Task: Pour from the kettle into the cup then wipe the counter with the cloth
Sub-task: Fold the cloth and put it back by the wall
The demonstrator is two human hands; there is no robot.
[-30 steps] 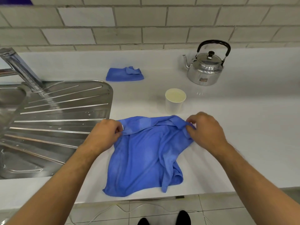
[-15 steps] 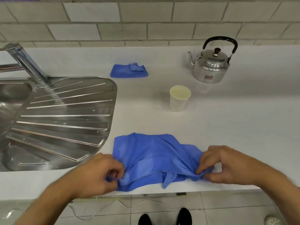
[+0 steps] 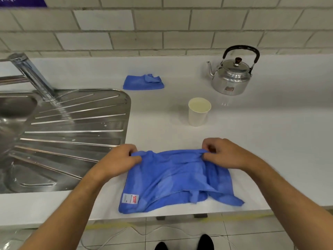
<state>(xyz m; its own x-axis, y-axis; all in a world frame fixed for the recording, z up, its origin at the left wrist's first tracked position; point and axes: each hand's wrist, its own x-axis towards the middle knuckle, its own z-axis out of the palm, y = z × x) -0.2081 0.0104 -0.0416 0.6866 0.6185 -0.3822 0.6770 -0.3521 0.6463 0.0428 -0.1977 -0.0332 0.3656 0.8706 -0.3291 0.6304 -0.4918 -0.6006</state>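
Note:
A blue cloth (image 3: 173,181) lies folded over on the white counter (image 3: 270,141) near its front edge, a white label showing at its near left corner. My left hand (image 3: 119,159) pinches the cloth's far left corner. My right hand (image 3: 227,152) pinches the far right corner. A white paper cup (image 3: 199,112) stands upright behind the cloth. The steel kettle (image 3: 231,76) with a black handle sits at the back right, spout pointing left.
A second blue cloth (image 3: 143,83) lies folded at the back of the counter. A steel sink drainboard (image 3: 72,134) and tap (image 3: 34,76) fill the left side. A tiled wall runs behind. The floor and my shoes show below the counter's edge.
Both hands carried the cloth's near edge from the counter's front away towards the cup, folding the cloth over on itself. The cup and kettle have not moved.

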